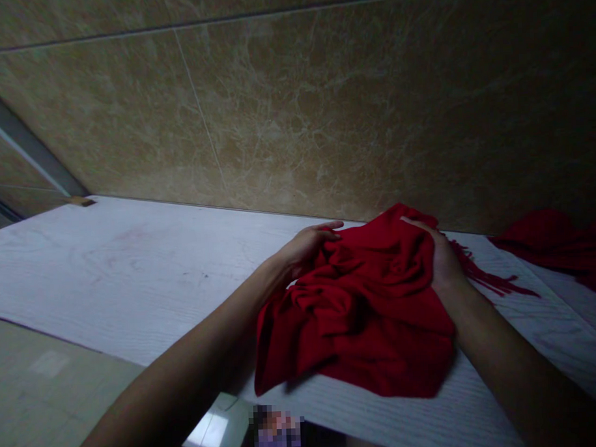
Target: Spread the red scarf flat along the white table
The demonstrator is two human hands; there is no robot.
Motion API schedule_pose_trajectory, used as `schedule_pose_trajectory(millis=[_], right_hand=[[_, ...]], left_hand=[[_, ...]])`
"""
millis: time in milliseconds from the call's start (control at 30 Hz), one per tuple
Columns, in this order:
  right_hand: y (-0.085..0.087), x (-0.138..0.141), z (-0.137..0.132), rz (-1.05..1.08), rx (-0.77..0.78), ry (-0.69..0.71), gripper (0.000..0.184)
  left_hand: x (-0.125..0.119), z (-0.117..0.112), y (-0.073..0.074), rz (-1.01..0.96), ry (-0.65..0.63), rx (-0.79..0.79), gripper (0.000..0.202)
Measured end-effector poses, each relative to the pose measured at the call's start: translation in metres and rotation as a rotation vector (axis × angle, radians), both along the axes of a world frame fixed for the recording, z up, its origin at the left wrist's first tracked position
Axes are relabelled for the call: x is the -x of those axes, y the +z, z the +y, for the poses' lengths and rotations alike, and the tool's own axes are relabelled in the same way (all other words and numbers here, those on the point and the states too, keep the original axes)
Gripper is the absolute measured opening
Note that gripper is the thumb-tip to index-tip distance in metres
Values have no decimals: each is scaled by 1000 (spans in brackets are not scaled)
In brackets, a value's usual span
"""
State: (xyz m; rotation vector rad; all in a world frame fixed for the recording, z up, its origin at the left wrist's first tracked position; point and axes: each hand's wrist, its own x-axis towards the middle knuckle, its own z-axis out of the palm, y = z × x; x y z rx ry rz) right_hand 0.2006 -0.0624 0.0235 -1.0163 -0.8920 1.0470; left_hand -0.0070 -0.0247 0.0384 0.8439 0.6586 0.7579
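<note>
A crumpled red scarf (369, 312) lies bunched on the white wood-grain table, its near edge spread toward the front. On its left side my left hand (308, 246) grips the cloth, with a finger stretched out along its top and other fingers hidden by folds. My right hand (443, 257) holds the opposite side, thumb over the top and the remaining fingers out of sight beneath. Past my right hand, dark red fringe (495, 275) spreads over the tabletop; whether it belongs to the held scarf cannot be made out.
Another red cloth (547, 241) lies at the far right of the white table (133, 268). A brown marbled tile wall (284, 106) rises behind. At the far left corner sits a small wooden piece (82, 201). Pale floor (44, 376) shows below the front edge.
</note>
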Motion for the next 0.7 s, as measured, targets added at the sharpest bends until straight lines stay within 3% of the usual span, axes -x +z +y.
schedule_pose_trajectory(millis=[100,167,300,367,433,500,600,700], right_hand=[[1,1,-7,42,92,56,27],[2,8,-15,19,84,121,33],[2,23,-25,-31,41,286,47],[0,25,-24,-48,43,308,48],[-3,23,-21,-46,18,269,47],[-5,21,-17,-29,-15,218,46],[-7,20,-14,-12,0,125,44],[-6,20,-13,-40,68,25,44]], left_hand=[[4,-1,0,6,-148,-83,30],[5,-2,1,28,-177,-212,39],[1,-2,-5,214,47,-673,62],[-2,-2,-12,266,52,-826,65],[-6,-3,-17,284,12,-792,73],[-7,-5,-20,293,-22,-639,76],[-6,-8,-18,278,-160,-448,50],[-4,-12,-15,239,-222,-396,41]])
